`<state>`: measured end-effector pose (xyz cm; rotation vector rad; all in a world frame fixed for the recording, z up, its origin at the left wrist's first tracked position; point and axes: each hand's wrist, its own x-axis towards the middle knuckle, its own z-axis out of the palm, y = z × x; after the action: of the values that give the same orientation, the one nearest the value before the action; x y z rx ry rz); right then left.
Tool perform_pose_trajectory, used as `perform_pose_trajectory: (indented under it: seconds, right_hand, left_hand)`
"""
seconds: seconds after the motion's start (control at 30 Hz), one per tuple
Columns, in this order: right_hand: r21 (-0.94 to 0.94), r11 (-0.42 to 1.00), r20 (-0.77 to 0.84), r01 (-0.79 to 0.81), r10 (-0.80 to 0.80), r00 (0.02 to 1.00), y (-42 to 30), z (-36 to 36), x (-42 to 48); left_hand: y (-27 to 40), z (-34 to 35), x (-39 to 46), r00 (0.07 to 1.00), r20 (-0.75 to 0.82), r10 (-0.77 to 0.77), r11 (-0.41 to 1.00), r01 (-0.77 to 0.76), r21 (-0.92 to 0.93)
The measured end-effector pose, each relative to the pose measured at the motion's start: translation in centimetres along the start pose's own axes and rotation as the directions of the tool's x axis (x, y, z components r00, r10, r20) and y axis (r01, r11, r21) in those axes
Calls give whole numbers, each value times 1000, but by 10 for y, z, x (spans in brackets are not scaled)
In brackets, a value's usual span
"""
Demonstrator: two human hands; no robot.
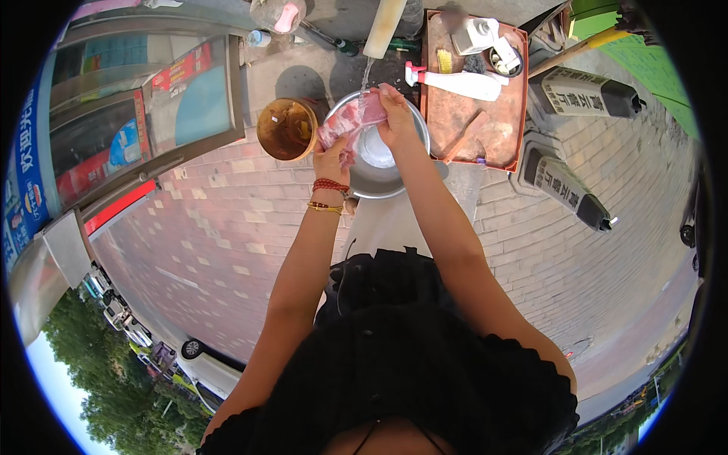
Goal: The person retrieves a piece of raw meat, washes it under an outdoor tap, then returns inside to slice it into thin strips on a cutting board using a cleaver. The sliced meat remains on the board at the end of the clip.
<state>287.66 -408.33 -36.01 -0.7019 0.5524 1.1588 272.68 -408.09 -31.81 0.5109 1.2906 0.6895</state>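
Between my two hands I hold a slab of raw meat [344,124], pink with pale fat. My left hand [331,158], with red and gold bracelets at the wrist, grips its near left end. At the far right end, my right hand [396,118] has its fingers around the meat. A thin stream of water [365,74] falls onto it from a pale pipe-like spout [385,28]. Below is a round metal basin [372,185], whose bottom is partly hidden by the meat and my hands.
Left of the basin stands a brown-stained bucket [287,129]. To the right, an orange-rimmed tray table [443,125] carries a white spray bottle [463,84], a yellow brush [444,61], a white jug [478,35] and a wooden-looking stick [467,135]. A glass door [193,85] is at left.
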Motion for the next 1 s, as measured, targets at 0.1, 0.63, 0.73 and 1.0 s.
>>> perform_pose_trajectory:
  seconds: [0.1,0.63,0.73,1.0]
  right_hand:
    - [72,988,52,137,-141,989,4,8,-27]
    - [-735,-371,678,568,-373,633,-2,10,-89]
    - [-861,-32,503,507,-199,841,1,7,-38]
    - [-851,-19,509,525,-276,815,22,4,-25]
  left_hand:
    - [-12,23,2,975,-57,-215,874,166,-457]
    - [-29,51,21,977,170,132,976,-98,-194]
    - [-20,58,4,992,86,95,995,-95,2]
    - [-1,51,-3,997,-24,69,967,-61,246]
